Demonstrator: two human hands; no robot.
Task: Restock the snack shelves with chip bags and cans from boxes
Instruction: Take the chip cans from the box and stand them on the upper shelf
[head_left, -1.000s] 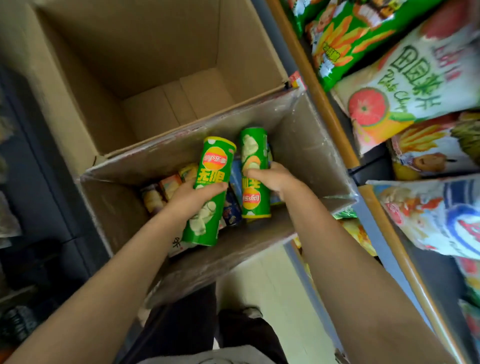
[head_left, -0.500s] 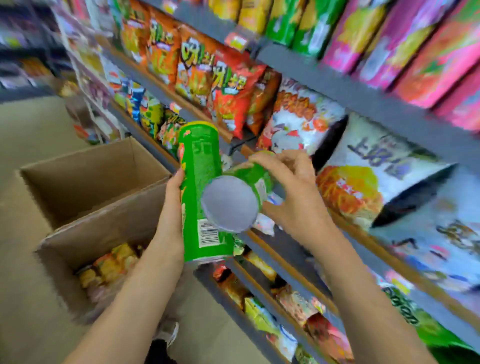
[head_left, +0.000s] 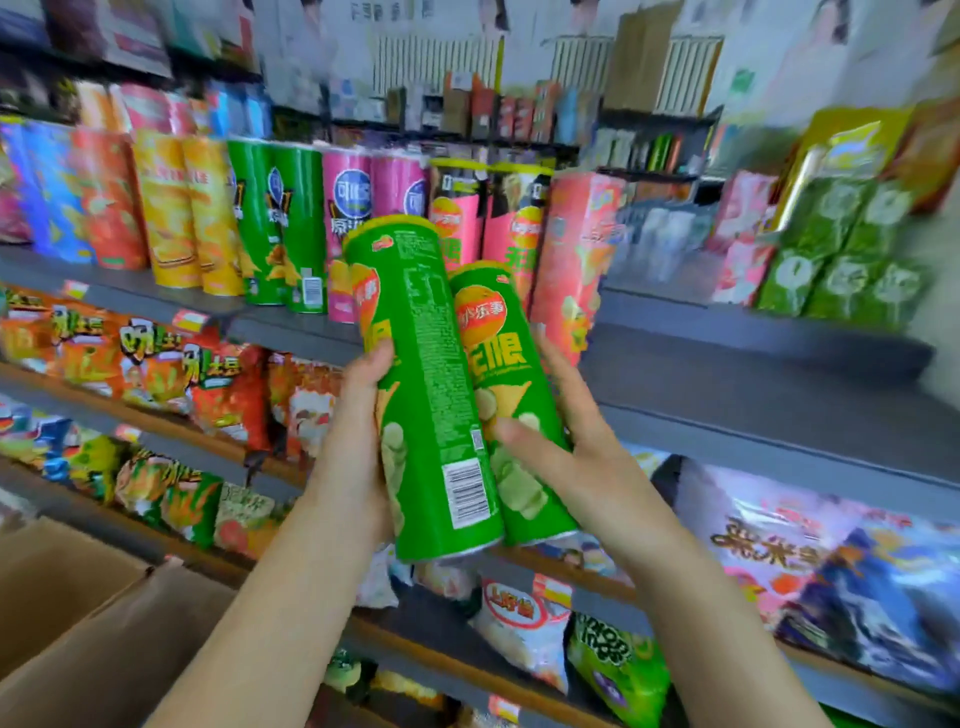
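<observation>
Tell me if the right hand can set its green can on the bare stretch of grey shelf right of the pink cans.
Probably yes. The right hand holds its green can just in front of the grey shelf, whose stretch beside the pink cans looks bare. The left hand and its can sit left, out of the way.

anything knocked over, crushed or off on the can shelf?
Nothing stands out. The cans on the shelf stand upright in a row. Left hand and right hand each hold an undented green can, both tilted.
</observation>
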